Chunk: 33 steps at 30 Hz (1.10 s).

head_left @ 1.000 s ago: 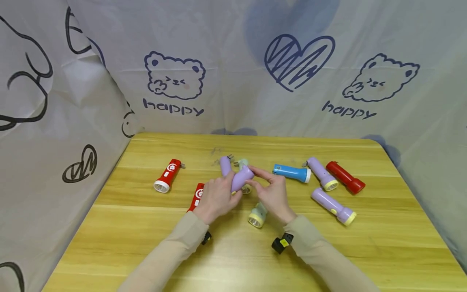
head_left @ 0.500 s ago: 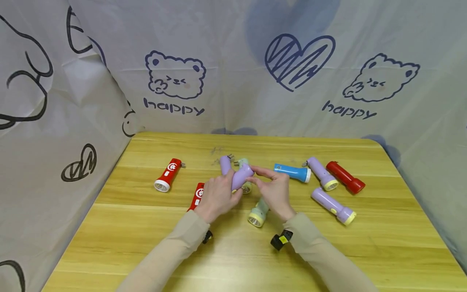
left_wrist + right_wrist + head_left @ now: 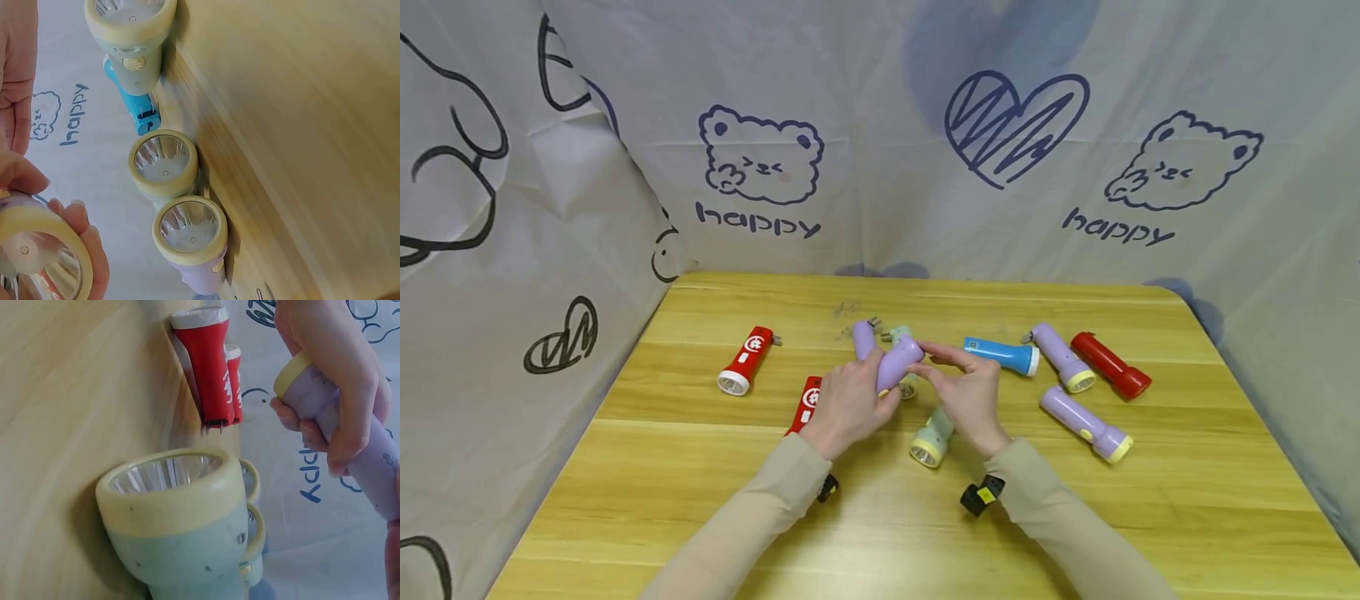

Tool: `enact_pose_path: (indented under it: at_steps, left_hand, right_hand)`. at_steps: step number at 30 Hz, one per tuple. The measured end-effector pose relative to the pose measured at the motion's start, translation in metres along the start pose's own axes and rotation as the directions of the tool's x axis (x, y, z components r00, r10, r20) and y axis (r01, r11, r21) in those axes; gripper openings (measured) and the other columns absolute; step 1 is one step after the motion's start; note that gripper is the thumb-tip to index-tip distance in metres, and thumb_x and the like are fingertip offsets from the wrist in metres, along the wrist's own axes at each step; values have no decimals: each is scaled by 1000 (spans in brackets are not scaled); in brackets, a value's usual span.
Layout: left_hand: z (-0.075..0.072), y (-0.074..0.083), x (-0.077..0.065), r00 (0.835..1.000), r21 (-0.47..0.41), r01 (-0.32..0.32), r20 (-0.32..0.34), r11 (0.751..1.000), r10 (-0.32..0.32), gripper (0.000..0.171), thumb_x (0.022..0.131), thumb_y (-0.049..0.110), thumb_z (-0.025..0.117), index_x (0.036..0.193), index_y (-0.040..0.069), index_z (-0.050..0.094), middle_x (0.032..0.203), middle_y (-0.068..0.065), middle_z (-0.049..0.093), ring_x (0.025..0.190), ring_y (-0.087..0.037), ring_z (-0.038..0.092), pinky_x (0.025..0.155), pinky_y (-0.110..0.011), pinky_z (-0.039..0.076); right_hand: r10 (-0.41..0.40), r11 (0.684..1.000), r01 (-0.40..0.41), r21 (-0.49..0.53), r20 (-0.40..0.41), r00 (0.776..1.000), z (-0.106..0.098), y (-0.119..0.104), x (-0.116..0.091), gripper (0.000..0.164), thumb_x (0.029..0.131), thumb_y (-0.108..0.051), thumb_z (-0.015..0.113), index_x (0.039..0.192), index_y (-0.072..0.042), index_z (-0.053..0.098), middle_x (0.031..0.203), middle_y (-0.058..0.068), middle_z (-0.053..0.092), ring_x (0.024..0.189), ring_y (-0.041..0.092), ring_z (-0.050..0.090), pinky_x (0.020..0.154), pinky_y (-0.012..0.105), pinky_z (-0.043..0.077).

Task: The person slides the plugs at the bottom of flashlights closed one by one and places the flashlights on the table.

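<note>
My left hand point(image 3: 848, 406) grips a purple flashlight point(image 3: 895, 367) around its head, above the table. The yellow rim point(image 3: 28, 219) round its clear lens shows in the left wrist view. At the tail end, my right hand point(image 3: 968, 398) pinches the flashlight between thumb and forefinger. In the right wrist view, the purple body point(image 3: 375, 465) slants down toward the right fingertips at the frame's edge. Below the hands lie a pale green flashlight point(image 3: 929, 446) and another green one point(image 3: 907, 387), partly hidden. A second purple flashlight point(image 3: 863, 337) lies behind the left hand, its plug prongs out.
Two red flashlights with white marks lie left, one point(image 3: 748, 358) apart, the other point(image 3: 806, 404) partly behind the left hand. To the right are a blue flashlight point(image 3: 1000, 355), two purple ones point(image 3: 1060, 354) and a plain red one point(image 3: 1108, 364). A cloth point(image 3: 880, 167) hangs behind the wooden table point(image 3: 880, 533).
My right hand has shifted slightly right, its thumb now closer to the flashlight's tail end. The left hand and its flashlight stay almost still.
</note>
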<state>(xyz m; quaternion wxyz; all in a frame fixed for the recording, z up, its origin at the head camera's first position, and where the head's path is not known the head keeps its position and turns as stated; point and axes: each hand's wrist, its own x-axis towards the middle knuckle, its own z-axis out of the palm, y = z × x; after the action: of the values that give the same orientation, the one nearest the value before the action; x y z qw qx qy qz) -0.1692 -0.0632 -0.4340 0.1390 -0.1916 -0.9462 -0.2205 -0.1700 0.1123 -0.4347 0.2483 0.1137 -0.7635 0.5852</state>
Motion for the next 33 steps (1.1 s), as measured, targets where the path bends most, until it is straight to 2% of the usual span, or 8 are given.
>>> enact_pose_path:
  at_steps: [2, 5, 10, 15, 19, 27, 33]
  left_hand:
    - [-1, -1, 0, 1000, -5, -4, 1, 1000, 4, 33, 86, 28, 70, 108, 4, 61, 67, -8, 62, 48, -15, 49, 41, -26, 36]
    - [-2, -2, 0, 1000, -21, -14, 3, 1000, 14, 33, 86, 27, 69, 108, 4, 60, 66, -8, 61, 48, -15, 49, 41, -26, 36]
    - [-5, -2, -1, 1000, -54, -28, 9, 998, 29, 33, 86, 25, 69, 109, 3, 59, 66, -8, 61, 47, -13, 50, 40, -24, 37]
    - [-6, -3, -1, 999, -67, -42, 10, 997, 43, 32, 87, 24, 69, 109, 3, 59, 68, -9, 63, 47, -12, 50, 40, -21, 37]
    - [-6, -3, -1, 999, -76, -49, 7, 996, 50, 33, 87, 23, 70, 109, 2, 60, 68, -9, 63, 47, -11, 49, 39, -20, 36]
    - [-7, -2, 1, 998, -69, -70, 4, 995, 70, 32, 86, 23, 70, 109, 3, 60, 69, -9, 63, 48, -12, 49, 41, -21, 37]
    - [-7, -3, 2, 997, -53, -77, 12, 996, 78, 31, 86, 24, 70, 106, 3, 60, 68, -8, 63, 48, -11, 49, 40, -21, 37]
  right_hand:
    - [11, 1000, -11, -9, 24, 1000, -1, 0, 1, 30, 74, -13, 89, 102, -7, 81, 99, 12, 79, 91, 29, 76, 80, 21, 59]
    - [31, 999, -31, -14, 66, 997, -2, -1, 1, 32, 77, -13, 87, 107, -6, 79, 104, 12, 79, 94, 27, 75, 84, 27, 60]
    - [43, 999, -41, -16, 131, 991, -4, -2, 2, 34, 80, -12, 84, 112, -4, 77, 108, 14, 78, 94, 27, 76, 87, 32, 61]
    - [27, 1000, -27, -3, 151, 988, -4, -2, 1, 35, 81, -10, 83, 115, -3, 76, 109, 16, 77, 95, 32, 75, 88, 39, 61]
    - [31, 999, -33, 14, 145, 989, -3, -1, 1, 34, 82, -10, 82, 115, -3, 76, 109, 15, 77, 94, 29, 76, 88, 35, 61]
    - [44, 996, -52, 70, 117, 992, -2, 2, 0, 30, 82, -7, 81, 112, -3, 77, 107, 16, 77, 90, 1, 71, 85, 20, 58]
    - [61, 993, -72, 93, 118, 991, -2, 0, -1, 31, 82, -5, 81, 112, 0, 76, 108, 19, 76, 89, -1, 71, 83, 19, 58]
